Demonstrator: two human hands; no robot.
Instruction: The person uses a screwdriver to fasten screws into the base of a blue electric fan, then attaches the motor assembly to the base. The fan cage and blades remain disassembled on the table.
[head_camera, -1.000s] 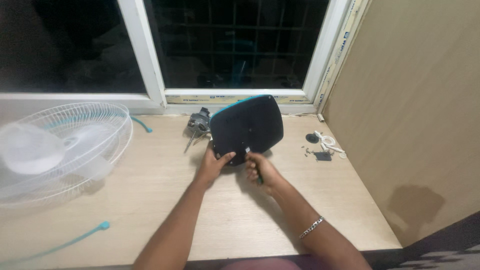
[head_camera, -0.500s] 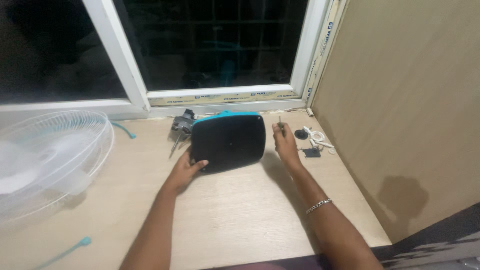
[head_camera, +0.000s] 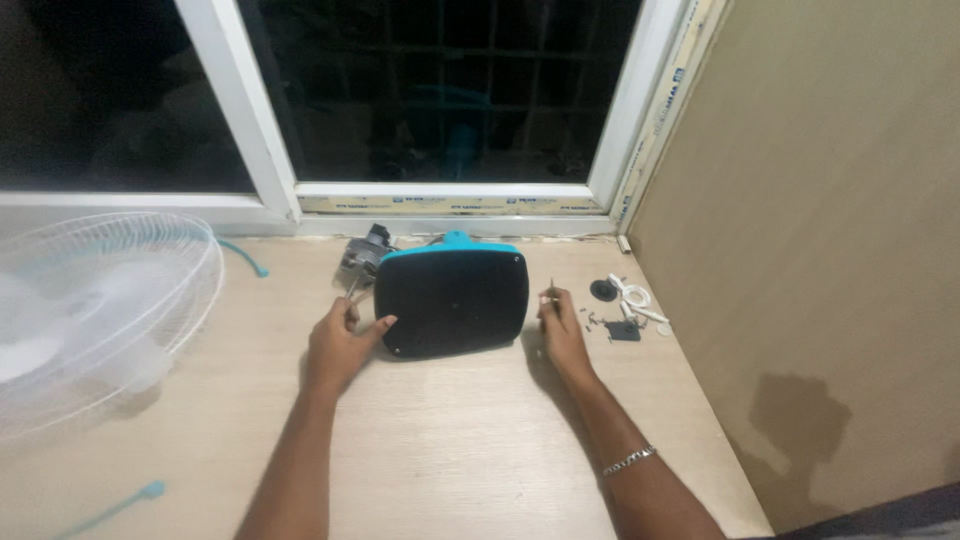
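The fan base (head_camera: 452, 303) lies on the wooden table (head_camera: 450, 450), close to the window (head_camera: 440, 90), with its flat black underside turned up and a strip of teal showing along the far edge; it sits between the person's two hands. The left hand (head_camera: 340, 345) rests against its left near corner, thumb touching the black face and the other fingers curled at the edge; the hand is half closed on that corner. The right hand (head_camera: 562, 330) is just beside the right edge; its fingers are pinched shut on a thin screwdriver (head_camera: 552, 292) that points up and away.

The base looks like hard plastic, stiff and smooth, so it could slide on the table; it is probably a bit heavy, as fan bases often are. The safest places to hold it look like the two side edges or the rounded corners, not the flat middle.

It is a rounded rectangle; its long side runs left to right, and the teal edge faces the window.

Behind the base lies the fan motor (head_camera: 364, 258); far left is the white fan guard (head_camera: 90, 320); to the right sit small screws and parts (head_camera: 622, 308).
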